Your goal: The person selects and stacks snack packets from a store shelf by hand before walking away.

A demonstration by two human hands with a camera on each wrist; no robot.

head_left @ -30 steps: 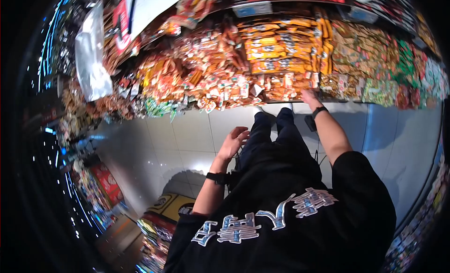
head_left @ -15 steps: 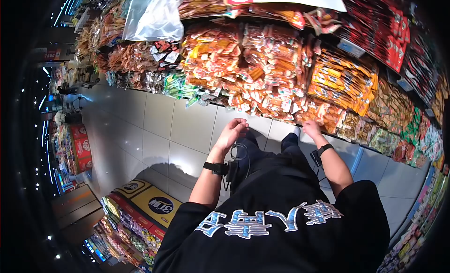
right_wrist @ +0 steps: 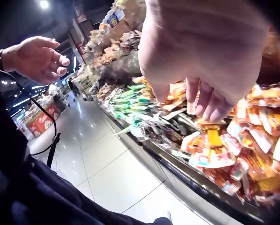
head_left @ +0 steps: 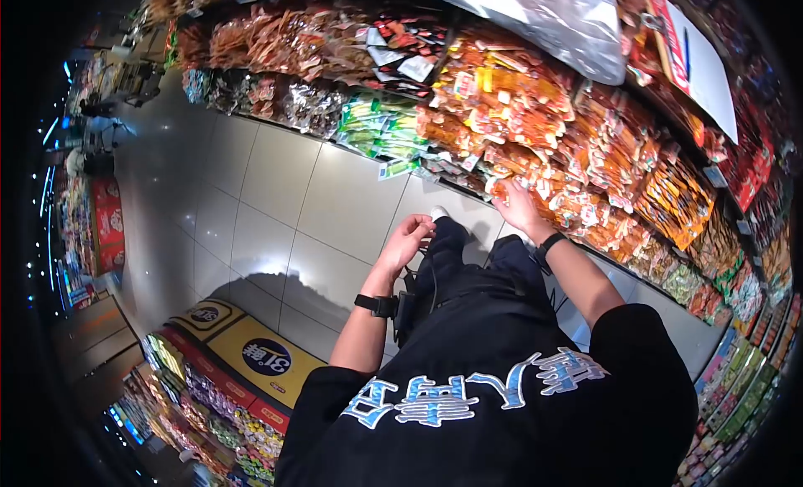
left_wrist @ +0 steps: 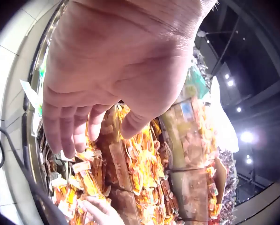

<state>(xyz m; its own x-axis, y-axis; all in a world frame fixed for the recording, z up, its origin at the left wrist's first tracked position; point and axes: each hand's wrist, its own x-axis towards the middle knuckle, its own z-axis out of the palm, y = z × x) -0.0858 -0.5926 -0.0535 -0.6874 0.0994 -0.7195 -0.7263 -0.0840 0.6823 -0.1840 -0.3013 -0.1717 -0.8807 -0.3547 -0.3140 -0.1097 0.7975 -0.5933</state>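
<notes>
Right fingers [right_wrist: 209, 104] hang loosely straight, tips on the orange-red snack packets [right_wrist: 212, 157], nothing gripped. Right hand [head_left: 519, 209] reaches over the front edge of the shelf bin [right_wrist: 187, 176], where those packets are heaped. Left fingers [right_wrist: 60, 61] are loosely curled and empty. Left hand [head_left: 412, 238] hangs in the air above the tiled floor [head_left: 276, 186], apart from the shelf. Green packets [head_left: 376, 131] lie further along the bin.

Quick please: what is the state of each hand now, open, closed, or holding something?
Left hand: open, loosely curled, holding nothing.
Right hand: open, fingers reaching down onto the snack packets; no grip visible.
</notes>
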